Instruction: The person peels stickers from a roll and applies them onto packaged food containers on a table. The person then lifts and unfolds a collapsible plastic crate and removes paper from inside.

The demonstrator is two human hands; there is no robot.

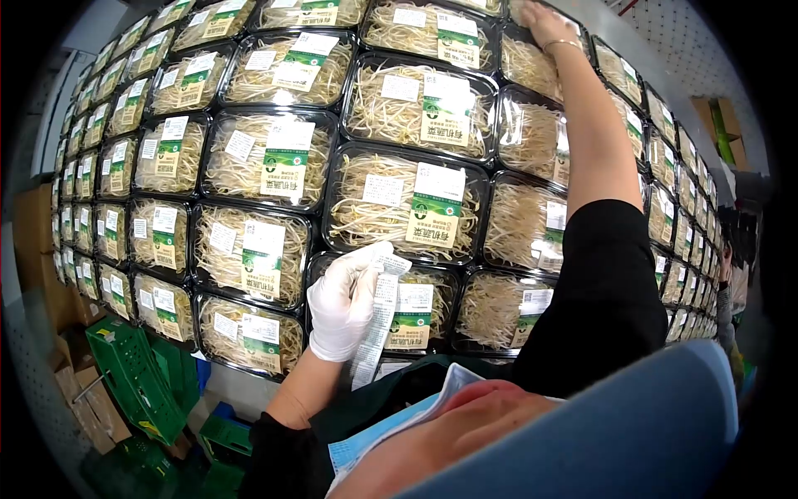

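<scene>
- The fingers of our left hand [342,308] grasp the paper strip [380,324] over the near sprout pack [424,309]; we should hold it untwisted.
- Our right hand [553,29], fingers seemingly released, reaches over far packs [530,68]; we should press only lightly.

Right hand [552,30] at the top edge; fingertips unclear, contact with the pack beneath [530,66] could not be told. Left hand [342,306] hid part of 1 bean-sprout pack [424,308] and part of the label strip [378,320], its print too small to read. Top-row packs [312,12] were cut off. 2nd person's arm [725,312], far right, was blurred
</scene>
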